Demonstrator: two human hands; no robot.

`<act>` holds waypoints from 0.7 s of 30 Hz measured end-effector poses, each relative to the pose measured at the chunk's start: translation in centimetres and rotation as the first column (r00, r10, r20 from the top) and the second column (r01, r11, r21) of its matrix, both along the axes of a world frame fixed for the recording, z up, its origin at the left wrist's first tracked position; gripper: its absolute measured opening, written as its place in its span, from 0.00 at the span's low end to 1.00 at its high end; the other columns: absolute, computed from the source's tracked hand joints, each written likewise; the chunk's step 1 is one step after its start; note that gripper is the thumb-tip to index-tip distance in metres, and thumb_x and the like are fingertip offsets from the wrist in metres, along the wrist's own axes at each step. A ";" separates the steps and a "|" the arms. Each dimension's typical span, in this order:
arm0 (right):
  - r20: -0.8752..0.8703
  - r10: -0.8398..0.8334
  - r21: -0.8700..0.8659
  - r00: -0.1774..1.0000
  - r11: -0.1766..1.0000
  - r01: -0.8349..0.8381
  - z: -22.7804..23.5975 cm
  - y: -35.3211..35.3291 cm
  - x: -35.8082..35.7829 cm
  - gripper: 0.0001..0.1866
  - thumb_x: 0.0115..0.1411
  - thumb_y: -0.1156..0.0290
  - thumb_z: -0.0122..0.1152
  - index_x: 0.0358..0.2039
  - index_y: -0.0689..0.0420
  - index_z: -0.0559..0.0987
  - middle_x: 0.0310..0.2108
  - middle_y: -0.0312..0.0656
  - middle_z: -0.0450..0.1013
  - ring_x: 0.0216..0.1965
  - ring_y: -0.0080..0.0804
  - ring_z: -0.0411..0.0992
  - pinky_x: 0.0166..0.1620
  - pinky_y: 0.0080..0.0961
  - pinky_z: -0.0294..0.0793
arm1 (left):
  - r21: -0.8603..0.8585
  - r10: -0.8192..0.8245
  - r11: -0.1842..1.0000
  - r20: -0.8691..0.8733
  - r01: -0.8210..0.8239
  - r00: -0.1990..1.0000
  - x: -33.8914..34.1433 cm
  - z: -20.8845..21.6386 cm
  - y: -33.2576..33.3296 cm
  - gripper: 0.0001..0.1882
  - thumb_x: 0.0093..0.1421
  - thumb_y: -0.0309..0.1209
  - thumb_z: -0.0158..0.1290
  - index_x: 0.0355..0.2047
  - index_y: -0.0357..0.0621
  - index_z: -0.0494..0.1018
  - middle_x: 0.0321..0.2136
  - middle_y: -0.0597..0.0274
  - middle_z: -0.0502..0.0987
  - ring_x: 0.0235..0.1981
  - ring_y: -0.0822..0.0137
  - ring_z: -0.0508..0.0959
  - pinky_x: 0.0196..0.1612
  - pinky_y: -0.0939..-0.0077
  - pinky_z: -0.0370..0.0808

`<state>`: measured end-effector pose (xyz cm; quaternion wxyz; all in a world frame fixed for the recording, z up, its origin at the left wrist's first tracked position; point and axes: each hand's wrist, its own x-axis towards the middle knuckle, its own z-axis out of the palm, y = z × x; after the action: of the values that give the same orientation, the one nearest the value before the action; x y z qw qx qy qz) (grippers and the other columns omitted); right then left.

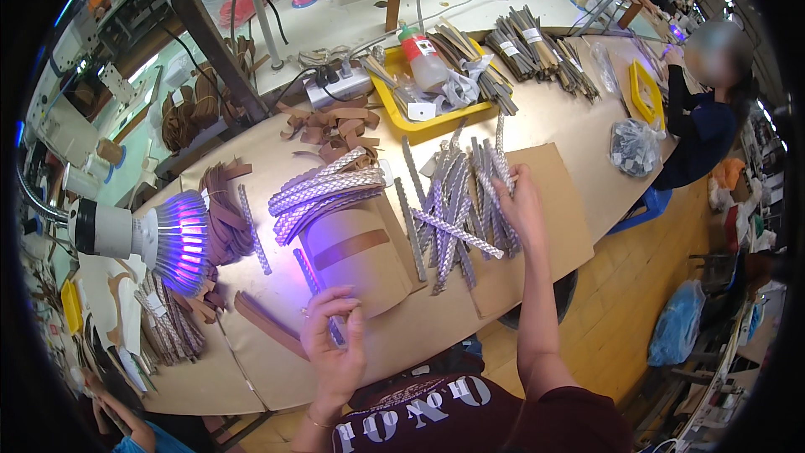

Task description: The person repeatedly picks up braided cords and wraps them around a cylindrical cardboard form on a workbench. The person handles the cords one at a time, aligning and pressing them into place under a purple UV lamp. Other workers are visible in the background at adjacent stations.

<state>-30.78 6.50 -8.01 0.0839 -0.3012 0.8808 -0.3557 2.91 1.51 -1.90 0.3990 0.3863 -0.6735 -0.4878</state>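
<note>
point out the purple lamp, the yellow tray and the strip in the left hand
purple lamp [180, 242], head view, on its glowing ribbed head
yellow tray [436, 123], head view, on its front rim
strip [307, 270], head view, on the part above the left hand [334, 337]

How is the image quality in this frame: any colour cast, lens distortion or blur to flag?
Head view: the lamp throws violet light over the table near the left hand; fisheye bends the table edge and blackens the corners; the right hand on the silver strips is sharp; the co-worker's face is blurred out.
</note>
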 end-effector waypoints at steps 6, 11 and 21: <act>-0.339 -0.045 0.139 0.940 0.985 0.098 0.7 0.3 1.1 0.17 0.58 0.69 0.65 0.43 0.59 0.69 0.31 0.55 0.74 0.34 0.55 0.73 0.40 0.44 0.70 | -0.085 -0.211 0.973 0.071 0.216 0.975 -1.7 2.1 -0.2 0.07 0.58 0.18 0.55 0.37 0.39 0.74 0.42 0.54 0.77 0.42 0.63 0.77 0.47 0.73 0.72; -0.358 -0.083 0.200 0.930 0.966 0.163 2.6 0.1 1.2 0.15 0.59 0.60 0.65 0.35 0.59 0.75 0.33 0.51 0.75 0.34 0.52 0.74 0.38 0.43 0.71 | -0.341 -0.395 0.824 0.228 0.453 0.890 -4.6 2.7 -0.8 0.11 0.56 0.26 0.60 0.40 0.42 0.76 0.43 0.57 0.77 0.41 0.54 0.79 0.47 0.66 0.73; 0.306 0.157 -0.159 0.939 0.981 -0.113 6.4 1.9 1.3 0.14 0.67 0.63 0.57 0.36 0.63 0.80 0.20 0.33 0.71 0.24 0.17 0.67 0.28 0.19 0.65 | -0.330 -0.493 0.550 0.613 0.768 0.617 -14.7 0.9 -1.7 0.28 0.63 0.37 0.54 0.59 0.38 0.63 0.62 0.42 0.63 0.64 0.44 0.62 0.63 0.52 0.60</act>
<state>-29.51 8.43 -1.59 0.2273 -0.3051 0.8061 -0.4533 -11.82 -0.20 -1.01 0.1157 0.0732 -0.9521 -0.2736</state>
